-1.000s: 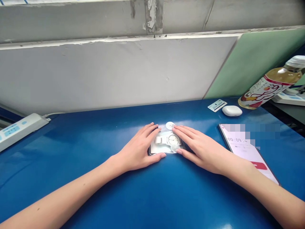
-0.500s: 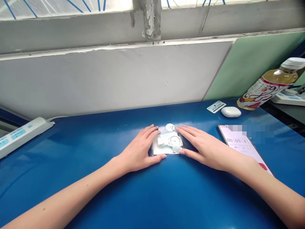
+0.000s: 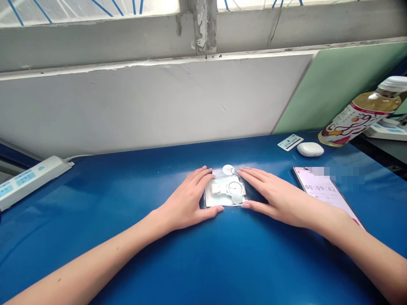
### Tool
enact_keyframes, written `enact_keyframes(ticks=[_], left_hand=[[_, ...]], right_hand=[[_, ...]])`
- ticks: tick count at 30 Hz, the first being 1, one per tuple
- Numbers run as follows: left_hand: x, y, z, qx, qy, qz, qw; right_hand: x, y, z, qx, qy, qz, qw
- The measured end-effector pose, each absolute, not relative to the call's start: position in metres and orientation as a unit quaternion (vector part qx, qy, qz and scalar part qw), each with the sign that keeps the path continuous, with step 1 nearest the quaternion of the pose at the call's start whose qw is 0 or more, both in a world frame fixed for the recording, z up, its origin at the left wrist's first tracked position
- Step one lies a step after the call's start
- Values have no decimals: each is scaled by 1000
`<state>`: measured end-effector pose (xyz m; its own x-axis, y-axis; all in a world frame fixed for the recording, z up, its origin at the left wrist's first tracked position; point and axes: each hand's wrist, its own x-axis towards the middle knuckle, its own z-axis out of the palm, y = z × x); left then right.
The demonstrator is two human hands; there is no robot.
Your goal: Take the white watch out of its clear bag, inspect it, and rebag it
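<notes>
A white wristwatch (image 3: pixel 234 188) lies in a clear plastic bag (image 3: pixel 208 198) flat on the blue table, its round dial facing up. At the bag's far edge sits a round white tag (image 3: pixel 228 170) with a short dark cord. My left hand (image 3: pixel 192 197) lies along the bag's left side, fingers stretched out and thumb pointing along the near edge. On the other side, my right hand (image 3: pixel 270 192) has its fingertips by the tag and its thumb at the bag's near right corner. Both hands touch or border the bag without lifting it.
To the right, a phone (image 3: pixel 318 180) showing a running timer lies partly under my right forearm. Behind it are a white earbud case (image 3: pixel 310 149), a card (image 3: pixel 290 142) and a drink bottle (image 3: pixel 356 116). A white power strip (image 3: pixel 34 178) lies at the left. A wall (image 3: pixel 143 106) bounds the table's back.
The right hand has shifted very slightly away from the bag. The whole view has moved a little, and the phone's timer has advanced by one second. The left hand keeps its place.
</notes>
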<state>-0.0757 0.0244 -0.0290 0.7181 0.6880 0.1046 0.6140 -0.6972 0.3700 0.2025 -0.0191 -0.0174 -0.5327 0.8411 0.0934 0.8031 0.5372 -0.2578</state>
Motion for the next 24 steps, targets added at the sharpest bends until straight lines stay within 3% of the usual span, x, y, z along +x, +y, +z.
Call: enact_keyframes(ticks=[19, 24], left_hand=[[-78, 25, -29, 915, 351, 130, 153], [-81, 27, -28, 912, 344, 137, 177]], right_hand=[[209, -17, -17, -465, -876, 86, 92], [206, -15, -13, -414, -895, 60, 155]])
